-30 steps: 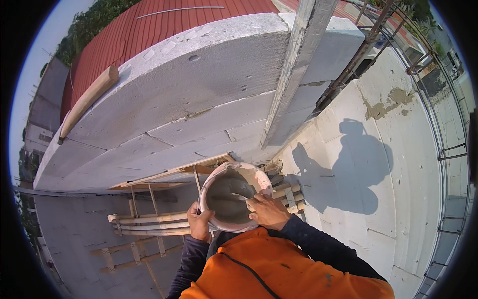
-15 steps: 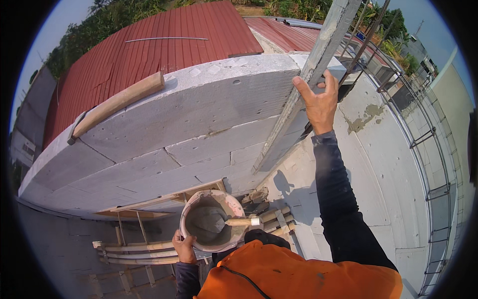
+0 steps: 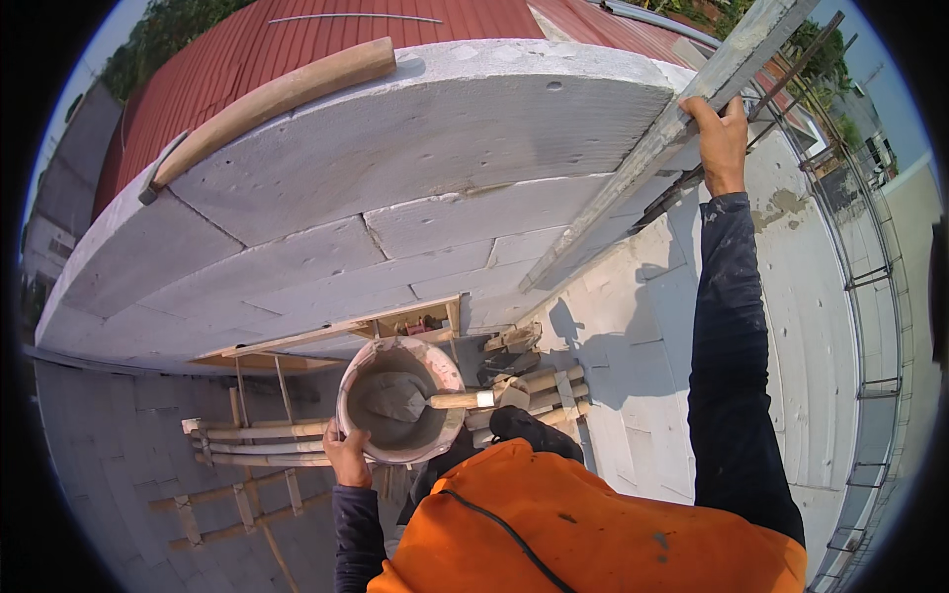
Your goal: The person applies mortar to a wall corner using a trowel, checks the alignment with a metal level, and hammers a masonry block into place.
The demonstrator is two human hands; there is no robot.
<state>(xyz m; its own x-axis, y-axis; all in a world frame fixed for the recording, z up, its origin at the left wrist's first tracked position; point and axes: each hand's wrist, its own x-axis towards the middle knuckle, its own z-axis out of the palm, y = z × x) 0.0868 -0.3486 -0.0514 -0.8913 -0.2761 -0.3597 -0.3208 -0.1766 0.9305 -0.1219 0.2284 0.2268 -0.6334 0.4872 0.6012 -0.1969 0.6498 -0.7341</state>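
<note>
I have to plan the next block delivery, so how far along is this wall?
Done: several courses of white blocks stand laid and jointed. In hand: the left hand holds a bucket of grey mortar with a trowel resting in it; the right hand grips a long straightedge leaning on the wall top. Left: a wooden-handled tool lies on the bare, unmortared top course.

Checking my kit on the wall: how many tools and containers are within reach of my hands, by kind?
Bucket of grey mortar, held by the left hand: 1
Trowel in the bucket: 1
Long straightedge, gripped by the right hand: 1
Wooden-handled tool on top of the wall: 1
Total: 4
</note>
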